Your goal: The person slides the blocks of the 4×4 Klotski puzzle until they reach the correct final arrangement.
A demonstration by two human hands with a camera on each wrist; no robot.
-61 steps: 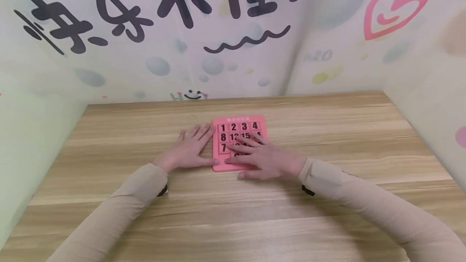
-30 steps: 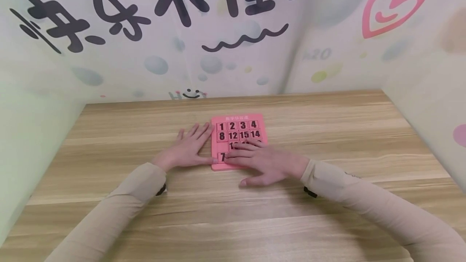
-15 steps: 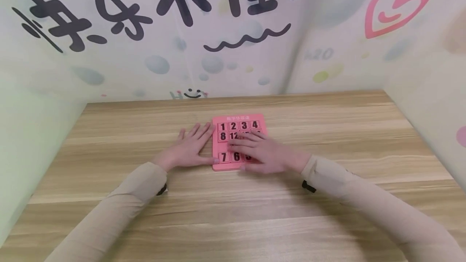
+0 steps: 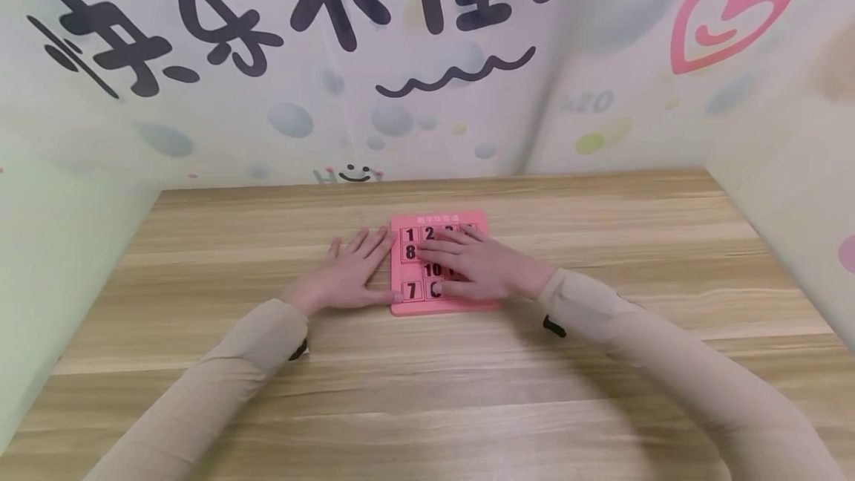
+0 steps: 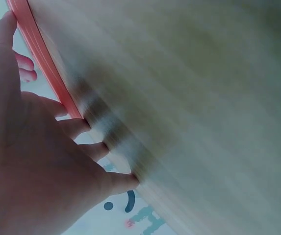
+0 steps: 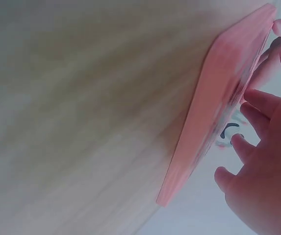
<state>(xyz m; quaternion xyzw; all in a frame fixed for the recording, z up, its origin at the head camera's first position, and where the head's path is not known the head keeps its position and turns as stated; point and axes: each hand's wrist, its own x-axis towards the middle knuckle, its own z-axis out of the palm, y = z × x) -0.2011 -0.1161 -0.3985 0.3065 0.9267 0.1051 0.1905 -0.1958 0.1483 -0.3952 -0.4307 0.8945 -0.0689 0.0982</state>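
In the head view, a pink number puzzle [image 4: 412, 272] lies flat mid-table, its captioned edge facing twelve o'clock, digits upright; foreshortening hides which axis is longer. The left hand [image 4: 344, 280], fingers spread wide, touches its nine o'clock edge, near the 8 tile [image 4: 410, 252] and 7 tile [image 4: 411, 291]. The right hand [image 4: 484, 266] reaches in from four o'clock, fingers spread over the tiles, gripping nothing.

In the left wrist view, the puzzle's rim slants from eleven o'clock toward the centre, the thumb against it.

In the right wrist view, the puzzle slants from one to half past six; fingertip contact is hard to tell.
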